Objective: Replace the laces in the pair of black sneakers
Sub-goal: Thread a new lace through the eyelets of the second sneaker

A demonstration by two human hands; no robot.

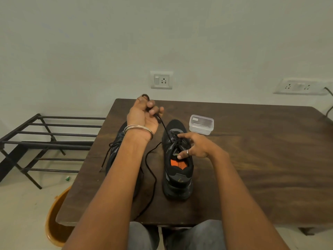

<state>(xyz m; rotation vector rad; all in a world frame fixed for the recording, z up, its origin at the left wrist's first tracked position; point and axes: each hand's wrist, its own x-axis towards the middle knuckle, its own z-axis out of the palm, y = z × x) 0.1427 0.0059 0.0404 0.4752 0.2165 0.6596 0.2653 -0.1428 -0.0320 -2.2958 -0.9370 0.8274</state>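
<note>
Left hand (144,114) curls round black lace (164,128), drawing it up taut from right sneaker (177,163) mid-desk. Right hand (195,146), fingers loosely spread, steadies tongue. Pull straight, hold shoe down. Left sneaker (117,141) near desk's left edge.

The light is dim and even, with a greenish-grey cast over the wall (108,42). Shadows on the tabletop (252,159) are soft and faint. Wide-angle distortion bends the edges. Focus is slightly soft throughout; the black sneaker (177,177) loses detail in darkness.
</note>
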